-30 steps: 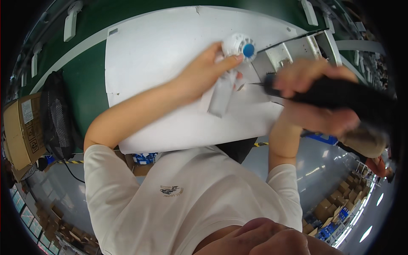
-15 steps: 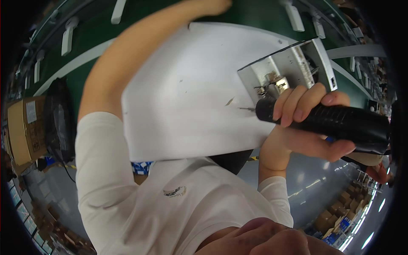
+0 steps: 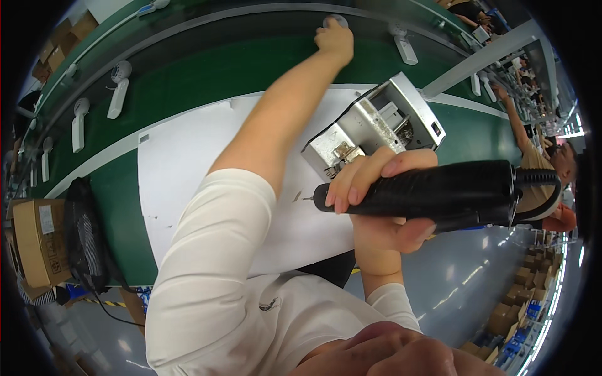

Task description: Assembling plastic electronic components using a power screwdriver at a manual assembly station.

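Observation:
My right hand is wrapped round a black electric screwdriver, its thin bit pointing left above a white sheet. Just beyond the screwdriver's tip end, an open metal box fixture with small fittings inside lies tilted on the sheet. My left arm stretches to the far side of the bench. There my left hand has its fingers closed at a white handheld device with a round head; only part of that head shows past the fingers.
More white round-headed devices lie spaced along the green belt. A grey metal post rises at the right. On the left are a cardboard box and a black mesh bag. Another person works at far right.
My left hand has reached farther out and now meets a white device on the belt. My right hand has shifted left in view with the screwdriver. More of the bench shows.

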A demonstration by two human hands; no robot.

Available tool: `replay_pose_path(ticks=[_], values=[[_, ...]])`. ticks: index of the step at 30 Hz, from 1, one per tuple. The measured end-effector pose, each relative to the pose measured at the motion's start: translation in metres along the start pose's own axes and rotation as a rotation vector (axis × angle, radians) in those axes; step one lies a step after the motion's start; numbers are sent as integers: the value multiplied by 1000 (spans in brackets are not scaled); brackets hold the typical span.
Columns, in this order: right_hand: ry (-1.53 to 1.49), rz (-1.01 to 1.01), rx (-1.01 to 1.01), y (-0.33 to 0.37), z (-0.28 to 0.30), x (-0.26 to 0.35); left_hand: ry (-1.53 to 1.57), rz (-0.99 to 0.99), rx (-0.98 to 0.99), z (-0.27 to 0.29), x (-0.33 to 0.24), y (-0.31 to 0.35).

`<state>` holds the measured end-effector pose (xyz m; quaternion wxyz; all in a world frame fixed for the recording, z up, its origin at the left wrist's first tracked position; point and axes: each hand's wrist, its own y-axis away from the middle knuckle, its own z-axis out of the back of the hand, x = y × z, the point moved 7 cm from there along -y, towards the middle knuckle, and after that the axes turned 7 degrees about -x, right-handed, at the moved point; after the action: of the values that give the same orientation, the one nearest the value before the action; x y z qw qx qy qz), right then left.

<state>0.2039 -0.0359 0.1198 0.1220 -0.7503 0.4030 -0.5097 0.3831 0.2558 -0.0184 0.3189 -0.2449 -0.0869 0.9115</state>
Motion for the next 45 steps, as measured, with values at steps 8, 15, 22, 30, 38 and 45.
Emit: replay_pose_path(ticks=[8, 15, 22, 30, 38, 45], values=[[-50, 29, -74, 1, 28, 10, 1227, 521, 165, 113, 82, 176], [-107, 83, -8, 2, -7, 13, 1717, 749, 543, 138, 87, 328], [62, 53, -37, 7, -6, -33, 1737, 721, 598, 139, 85, 327], [-14, 35, -2, 3, -1, -54, 1752, 657, 593, 140, 81, 326], [-20, 8, 72, 5, -3, -65, 1743, 622, 591, 136, 79, 321], [-90, -12, 136, 4, -5, -74, 1772, 620, 653, 135, 77, 322]])
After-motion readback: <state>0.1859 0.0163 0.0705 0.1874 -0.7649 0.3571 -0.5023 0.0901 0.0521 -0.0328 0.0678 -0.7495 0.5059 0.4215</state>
